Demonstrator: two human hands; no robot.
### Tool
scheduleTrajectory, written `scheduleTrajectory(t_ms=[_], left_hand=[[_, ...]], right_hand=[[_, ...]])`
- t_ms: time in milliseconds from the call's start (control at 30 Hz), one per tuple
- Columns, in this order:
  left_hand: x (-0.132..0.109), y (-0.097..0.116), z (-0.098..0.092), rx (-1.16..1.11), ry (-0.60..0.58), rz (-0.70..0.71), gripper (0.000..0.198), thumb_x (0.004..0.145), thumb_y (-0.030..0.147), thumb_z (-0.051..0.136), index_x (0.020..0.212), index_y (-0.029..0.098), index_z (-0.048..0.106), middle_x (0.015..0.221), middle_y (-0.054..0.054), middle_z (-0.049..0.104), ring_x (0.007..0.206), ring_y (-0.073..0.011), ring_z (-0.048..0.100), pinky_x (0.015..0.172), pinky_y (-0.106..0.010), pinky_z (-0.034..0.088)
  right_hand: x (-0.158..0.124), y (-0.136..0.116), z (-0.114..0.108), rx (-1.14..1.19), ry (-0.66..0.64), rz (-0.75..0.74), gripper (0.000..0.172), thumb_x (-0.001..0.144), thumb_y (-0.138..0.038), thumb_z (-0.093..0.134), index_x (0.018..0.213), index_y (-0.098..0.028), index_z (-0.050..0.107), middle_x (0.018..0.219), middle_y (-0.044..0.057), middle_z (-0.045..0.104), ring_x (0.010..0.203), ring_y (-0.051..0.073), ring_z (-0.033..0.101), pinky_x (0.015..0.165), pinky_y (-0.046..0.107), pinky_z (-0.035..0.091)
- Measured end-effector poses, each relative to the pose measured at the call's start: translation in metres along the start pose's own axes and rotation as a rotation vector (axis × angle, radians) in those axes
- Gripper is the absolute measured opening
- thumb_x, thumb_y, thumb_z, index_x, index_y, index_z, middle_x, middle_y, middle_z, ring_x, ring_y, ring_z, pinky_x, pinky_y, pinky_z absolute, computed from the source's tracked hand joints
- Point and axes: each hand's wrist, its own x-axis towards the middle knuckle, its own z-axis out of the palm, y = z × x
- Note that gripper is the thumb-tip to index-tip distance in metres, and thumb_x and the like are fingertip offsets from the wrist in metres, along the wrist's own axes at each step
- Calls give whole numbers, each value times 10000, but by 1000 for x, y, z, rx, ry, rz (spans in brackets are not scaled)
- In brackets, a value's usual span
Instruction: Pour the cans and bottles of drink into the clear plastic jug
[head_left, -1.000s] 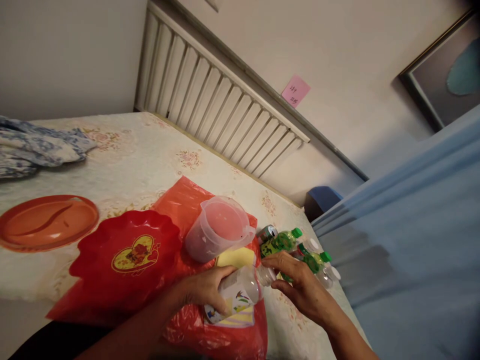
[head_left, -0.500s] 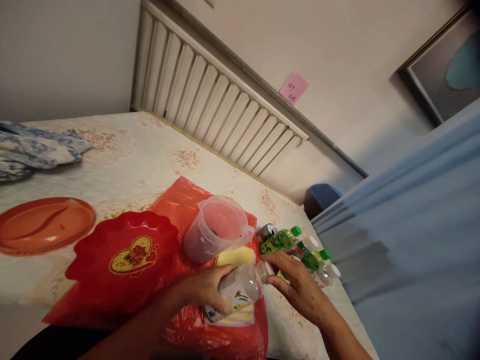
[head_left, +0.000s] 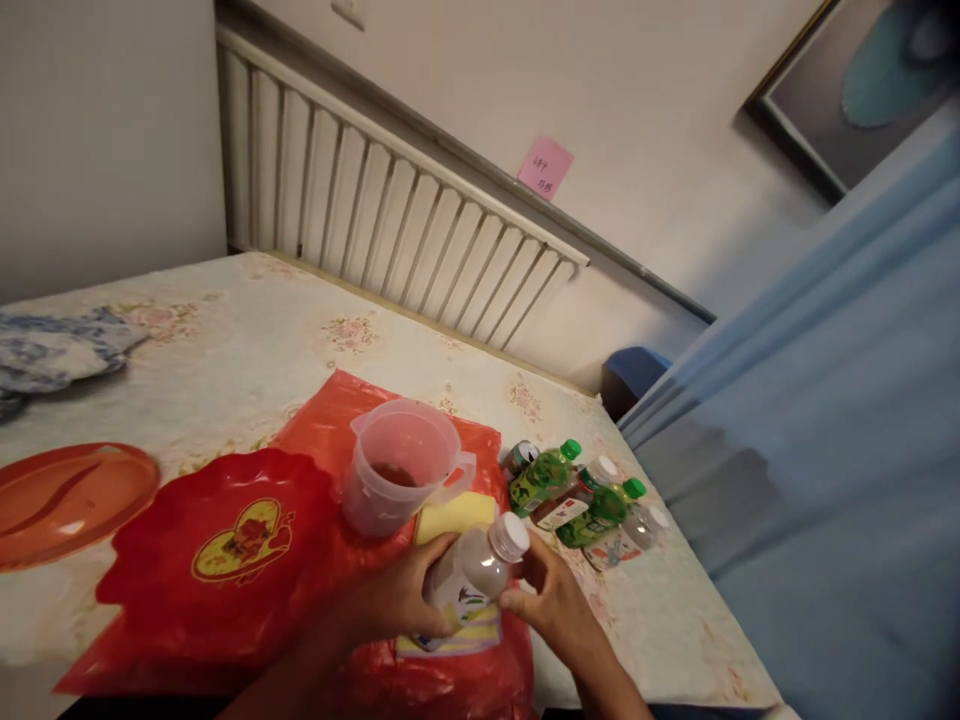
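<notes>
A clear plastic bottle [head_left: 478,572] with a white screw cap and a printed label stands tilted in front of me. My left hand [head_left: 412,590] is wrapped round its body from the left. From the right, my right hand [head_left: 553,600] closes on the bottle's shoulder just below the cap, thumb in front; its other fingertips are partly hidden. Under the bottle lies a yellow striped cloth [head_left: 457,515] on a red plastic bag [head_left: 315,425]. Behind it stands a translucent measuring jug [head_left: 405,455] holding some dark liquid.
On the left are a red scalloped tray [head_left: 169,520] and an orange plate [head_left: 82,490]. Several bottles, one a green-capped bottle [head_left: 544,475], stand or lean with a can [head_left: 520,457] at the right. A blue curtain [head_left: 810,420] hangs beyond the floral tablecloth [head_left: 247,320].
My right hand has shifted from the cap down to the bottle's shoulder. The bottle has turned more upright, its cap now facing up. The camera view has shifted slightly.
</notes>
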Motion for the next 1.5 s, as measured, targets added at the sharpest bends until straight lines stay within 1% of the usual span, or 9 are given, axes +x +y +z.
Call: scheduleTrajectory(t_ms=[167,267,533,600,700,900,1100,1300,1500], left_hand=[[12,-4,25,-36,60,93,829,608,189,721,1374,287,419,1298,-2,600,1112,-232,572,970,-338,467],[24,-9,44,-83,69,101,825,624,179,708,1388,249,404,1294,-31,607,1122,-250,577,963,-348,472],[56,-10,96,-29,14,27,876,627,251,736,1427,209,380,1370,-105,556,1214,-302,541,1021,-402,437],[63,-17,101,70,60,-35,899,604,289,749,1421,197,386,1420,-131,511,1278,-321,496,1031,-421,435],[69,-36,93,409,283,-21,694,684,380,671,1326,180,500,1381,-147,547,1289,-324,490,1070,-468,402],[63,-71,45,1114,684,60,354,842,379,460,1049,152,636,1059,-138,686,1025,-299,615,974,-482,463],[53,-85,35,1538,728,-46,369,915,322,376,1109,129,623,1197,-151,619,1154,-311,517,978,-466,413],[53,-90,36,1588,714,-70,384,929,315,363,1162,130,606,1219,-137,617,1168,-278,513,1004,-434,391],[50,-90,33,1576,728,-68,362,918,321,386,1154,154,603,1219,-123,628,1172,-273,532,1000,-430,405]], right_hand=[[-17,-1,10,137,5,49,538,597,-157,763,1119,-188,636,974,32,735,926,249,678,836,339,530],[-25,0,3,150,88,53,518,566,-95,715,1070,-184,636,944,22,740,879,234,686,791,314,539],[-56,38,-41,67,290,36,470,554,-102,659,1018,-174,638,931,41,742,838,241,695,765,331,556],[-65,50,-58,69,341,51,455,567,-123,663,1019,-172,642,928,48,746,834,242,700,769,334,561],[-77,74,-90,65,450,65,496,589,-172,669,1084,-164,640,978,68,751,841,244,708,787,340,567],[-95,126,-167,-40,705,118,548,578,-303,729,1099,-147,660,949,96,762,778,259,722,750,358,592],[-93,161,-219,-158,896,162,602,592,-404,728,1125,-140,640,1012,112,736,776,259,710,730,373,588],[-72,184,-241,-198,948,181,689,585,-466,706,1167,-109,613,1029,140,718,792,273,696,749,392,572],[-54,195,-248,-192,965,154,649,594,-455,692,1143,-115,623,1040,146,723,803,273,693,757,395,558]])
